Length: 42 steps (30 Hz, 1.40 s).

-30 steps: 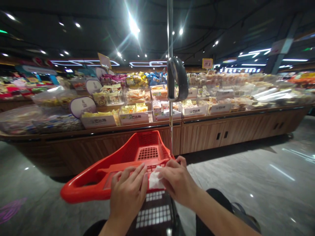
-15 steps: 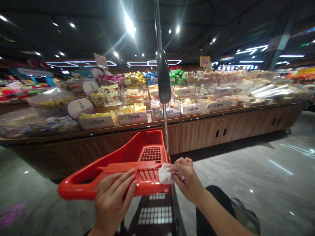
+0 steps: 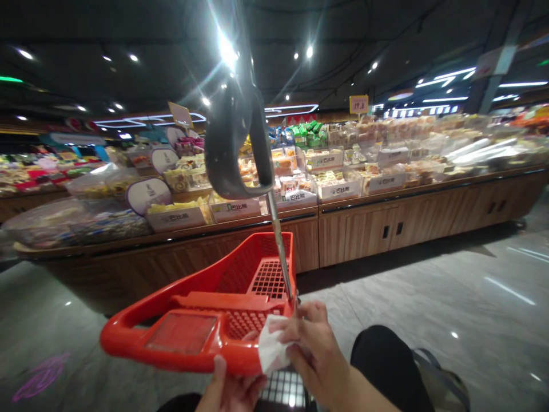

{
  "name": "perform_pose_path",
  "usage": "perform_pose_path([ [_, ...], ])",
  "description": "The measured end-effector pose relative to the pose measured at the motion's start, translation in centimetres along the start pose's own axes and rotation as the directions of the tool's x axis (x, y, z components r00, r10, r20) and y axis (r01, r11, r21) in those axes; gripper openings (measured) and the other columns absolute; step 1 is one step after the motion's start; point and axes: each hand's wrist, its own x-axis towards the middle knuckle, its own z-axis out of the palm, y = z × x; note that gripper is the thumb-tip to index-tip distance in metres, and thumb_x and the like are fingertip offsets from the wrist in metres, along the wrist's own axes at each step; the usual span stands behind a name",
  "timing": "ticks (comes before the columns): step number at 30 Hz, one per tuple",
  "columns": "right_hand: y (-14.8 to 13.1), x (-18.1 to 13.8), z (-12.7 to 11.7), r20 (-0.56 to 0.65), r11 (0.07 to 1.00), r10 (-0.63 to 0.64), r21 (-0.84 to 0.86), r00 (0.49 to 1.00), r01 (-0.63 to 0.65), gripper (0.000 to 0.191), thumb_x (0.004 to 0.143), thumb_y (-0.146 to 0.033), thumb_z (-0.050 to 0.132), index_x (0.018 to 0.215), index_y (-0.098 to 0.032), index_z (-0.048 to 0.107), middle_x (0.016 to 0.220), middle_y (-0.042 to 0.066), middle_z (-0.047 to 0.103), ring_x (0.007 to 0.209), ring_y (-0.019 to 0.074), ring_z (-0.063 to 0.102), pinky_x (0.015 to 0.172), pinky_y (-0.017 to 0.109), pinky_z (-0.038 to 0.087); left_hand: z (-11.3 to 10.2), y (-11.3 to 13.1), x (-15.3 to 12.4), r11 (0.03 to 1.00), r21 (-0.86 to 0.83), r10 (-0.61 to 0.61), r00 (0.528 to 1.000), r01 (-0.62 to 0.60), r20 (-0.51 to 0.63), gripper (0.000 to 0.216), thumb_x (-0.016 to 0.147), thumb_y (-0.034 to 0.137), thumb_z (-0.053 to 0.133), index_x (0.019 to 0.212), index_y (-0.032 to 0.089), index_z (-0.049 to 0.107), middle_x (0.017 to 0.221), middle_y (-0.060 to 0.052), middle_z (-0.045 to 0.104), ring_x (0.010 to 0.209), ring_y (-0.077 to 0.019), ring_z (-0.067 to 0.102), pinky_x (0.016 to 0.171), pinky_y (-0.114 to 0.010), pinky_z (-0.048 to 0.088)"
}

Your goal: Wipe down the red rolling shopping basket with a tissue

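Observation:
In front of me is a red plastic shopping cart (image 3: 141,345), its handle bar towards me. My left hand (image 3: 231,395) is closed around the bar from below, thumb on the near side. A crumpled white tissue (image 3: 271,346) is pinched in my right hand (image 3: 319,355) and pressed on the bar's right end. A long metal pole with a grey loop handle (image 3: 218,143) rises from the cart's right side, leaning left at the top; its lower end is hidden.
Beyond the cart runs a wood-panelled display counter (image 3: 358,234) with packaged snacks in clear bins. A yellow price sign (image 3: 359,105) stands above. Below the bar shows a lower grid rack (image 3: 283,389). Grey shiny floor (image 3: 429,286) lies to the right, beside my dark-clothed knee (image 3: 386,366).
My left hand has moved from atop the bar to underneath, gripping it. My right hand and the tissue have shifted down and left. The pole's top now leans left and its loop shows.

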Motion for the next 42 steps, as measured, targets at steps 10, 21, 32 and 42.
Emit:
perform_pose_path([
  [10, 1.2, -0.3, 1.3, -0.097, 0.999, 0.052, -0.009, 0.994, -0.053, 0.02, 0.086, -0.013, 0.045, 0.099, -0.024, 0.056, 0.107, 0.0, 0.068, 0.093, 0.0204, 0.054, 0.084, 0.041, 0.029, 1.2, 0.4, 0.5, 0.975, -0.179, 0.138, 0.99, -0.132, 0.022, 0.04, 0.073, 0.055, 0.061, 0.097, 0.023, 0.068, 0.098, -0.006, 0.072, 0.095, -0.0268, 0.065, 0.085, -0.043, 0.053],
  [21, 0.6, 0.2, 3.7, -0.083, 0.999, -0.001, -0.04, 0.997, -0.002, 0.024, 0.082, -0.008, 0.047, 0.098, -0.024, 0.054, 0.107, 0.001, 0.068, 0.087, 0.0204, 0.056, 0.081, 0.039, 0.032, 0.1, 3.1, -0.8, 0.986, 0.011, 0.165, 0.965, -0.166, -0.202, 0.037, 0.078, 0.05, 0.059, 0.088, 0.015, 0.066, 0.073, -0.007, 0.071, 0.069, -0.0214, 0.067, 0.068, -0.036, 0.056],
  [32, -0.6, 0.9, 5.1, -0.116, 0.999, 0.021, -0.024, 0.993, -0.024, 0.021, 0.083, -0.01, 0.049, 0.097, -0.024, 0.057, 0.098, 0.001, 0.069, 0.084, 0.0208, 0.057, 0.082, 0.039, 0.033, -2.9, 6.3, -2.4, -0.236, 0.877, 0.798, 0.432, -0.418, 0.42, 0.028, 0.076, 0.046, 0.061, 0.061, 0.023, 0.057, 0.067, 0.0, 0.064, 0.07, -0.0186, 0.059, 0.075, -0.033, 0.043],
  [42, -0.7, -1.2, 4.5, -0.047, 0.995, -0.1, -0.013, 0.994, 0.1, 0.019, 0.086, -0.011, 0.043, 0.095, -0.022, 0.057, 0.102, 0.005, 0.068, 0.082, 0.0196, 0.056, 0.073, 0.036, 0.039, 0.5, 5.0, -1.5, -0.593, 0.722, 0.606, 0.394, -0.356, 0.692, 0.036, 0.091, 0.039, 0.037, 0.063, 0.022, 0.053, 0.06, 0.001, 0.06, 0.066, -0.0162, 0.054, 0.083, -0.038, 0.032],
])
